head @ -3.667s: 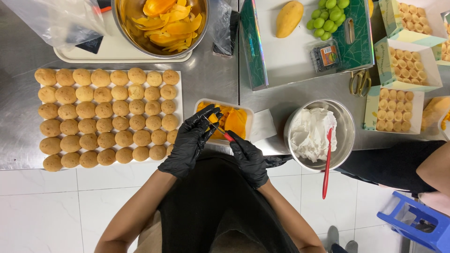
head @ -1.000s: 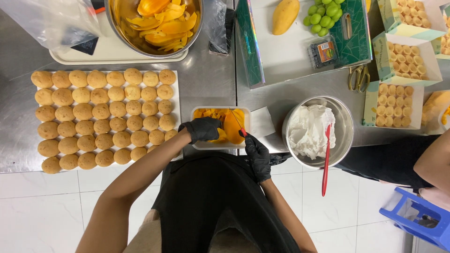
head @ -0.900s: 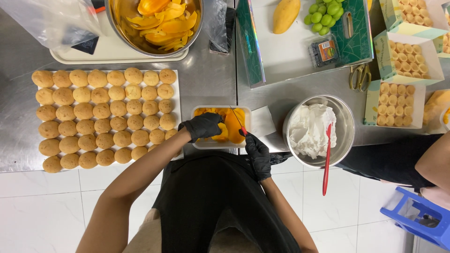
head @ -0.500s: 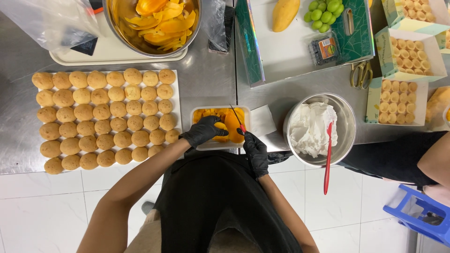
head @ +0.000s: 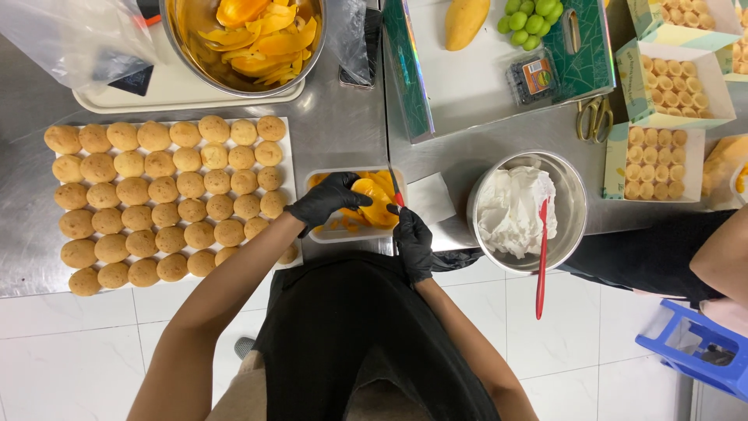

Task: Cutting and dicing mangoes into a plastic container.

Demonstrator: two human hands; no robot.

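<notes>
Beside the puff tray (head: 290, 148), gloved left hand (head: 326, 199) steadies mango (head: 372, 204).

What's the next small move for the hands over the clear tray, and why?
Probably draw the red-handled knife down through the orange mango piece. The black-gloved left hand pins that piece over the clear plastic tray of mango slices, and the black-gloved right hand holds the knife with its blade at the piece's right edge. The piece looks uncut, though the gloves hide part of it.
</notes>
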